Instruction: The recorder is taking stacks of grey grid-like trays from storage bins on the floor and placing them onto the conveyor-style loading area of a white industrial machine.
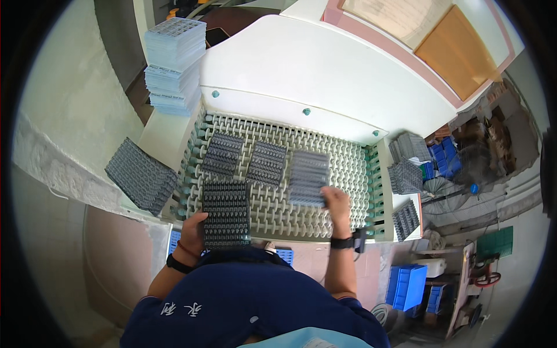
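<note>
With the roller bed point(342, 223) taken as a clock face and its far edge as twelve, the left hand point(192, 233) is at eight o'clock, clamped on the left edge of a thick stack of dark panels point(226, 214), thumb against the side and the other fingers hidden by the stack. This held stack covers part of the bed's near edge, its patterned top face up. The right hand point(337, 206) is at four o'clock, its fingers bunched at the near right corner of a blurred panel point(308, 174), just to the three o'clock side of the middle; whether they pinch it or only touch it, I cannot tell, nor whether it lies flat on the rollers. Two more panels rest on the rollers, apart from each other: the outer panel point(223, 154) at ten o'clock and the inner panel point(267, 163) between ten and eleven, nearer the middle. Off the bed at nine, a tilted grey stack point(142, 178) sits on the side ledge; a tall pile of light blue sheets point(176, 66) stands between ten and eleven. A white cover point(325, 64) slopes away at twelve. More grey panels point(406, 174) are piled at three o'clock, and a blue bin point(405, 287) stands between four and five.
</note>
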